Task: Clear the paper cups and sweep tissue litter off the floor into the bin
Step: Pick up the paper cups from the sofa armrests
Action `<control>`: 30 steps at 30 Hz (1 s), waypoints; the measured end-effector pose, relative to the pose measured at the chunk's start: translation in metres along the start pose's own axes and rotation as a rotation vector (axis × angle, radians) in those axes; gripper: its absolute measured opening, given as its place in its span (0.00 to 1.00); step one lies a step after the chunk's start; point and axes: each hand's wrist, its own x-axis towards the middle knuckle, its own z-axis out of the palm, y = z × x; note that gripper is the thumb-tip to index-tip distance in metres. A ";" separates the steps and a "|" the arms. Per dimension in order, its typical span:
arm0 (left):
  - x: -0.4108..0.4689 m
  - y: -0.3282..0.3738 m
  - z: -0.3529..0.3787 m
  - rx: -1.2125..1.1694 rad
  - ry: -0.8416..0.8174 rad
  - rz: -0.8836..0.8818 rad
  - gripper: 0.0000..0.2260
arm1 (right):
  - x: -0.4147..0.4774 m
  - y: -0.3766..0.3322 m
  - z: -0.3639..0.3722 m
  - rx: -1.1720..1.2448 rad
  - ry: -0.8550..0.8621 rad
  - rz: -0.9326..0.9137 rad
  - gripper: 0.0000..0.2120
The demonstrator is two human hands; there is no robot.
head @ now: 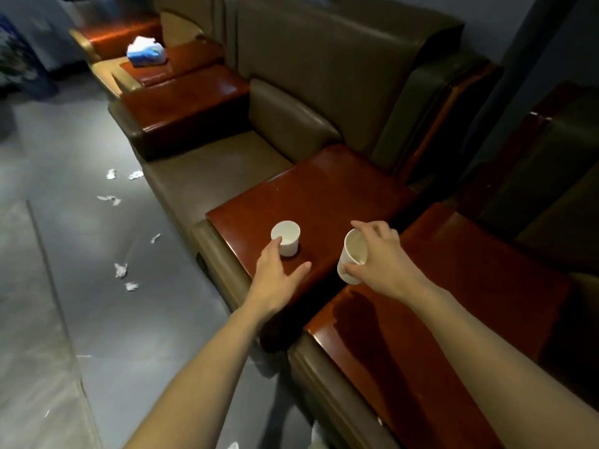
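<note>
A white paper cup (286,236) stands upright on the glossy wooden armrest top (324,196) of a sofa. My left hand (278,273) is spread open just in front of it, its forefinger touching the cup's near side. A second white paper cup (353,252) is tilted and lifted off the wood, held at the rim and side by the fingers of my right hand (381,257). Several scraps of white tissue litter (120,269) lie scattered on the grey floor to the left. No bin is in view.
Brown leather sofas (308,92) with wooden armrests run from the far left to the near right. A blue and white tissue pack (146,52) sits on a far armrest. The grey floor (64,157) stretches along the left. More tissue scraps (110,199) lie further off.
</note>
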 end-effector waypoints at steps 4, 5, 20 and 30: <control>0.076 -0.029 0.025 -0.004 0.053 -0.035 0.42 | 0.071 0.016 0.017 -0.001 0.008 -0.009 0.40; 0.089 -0.036 0.029 -0.001 0.059 -0.052 0.44 | 0.083 0.019 0.020 -0.003 0.009 -0.006 0.40; 0.159 -0.010 0.026 0.038 0.114 0.063 0.35 | 0.148 0.046 0.006 -0.004 -0.060 0.088 0.41; 0.009 0.145 -0.025 0.164 -0.123 0.367 0.38 | -0.046 -0.009 -0.101 0.078 0.175 0.256 0.40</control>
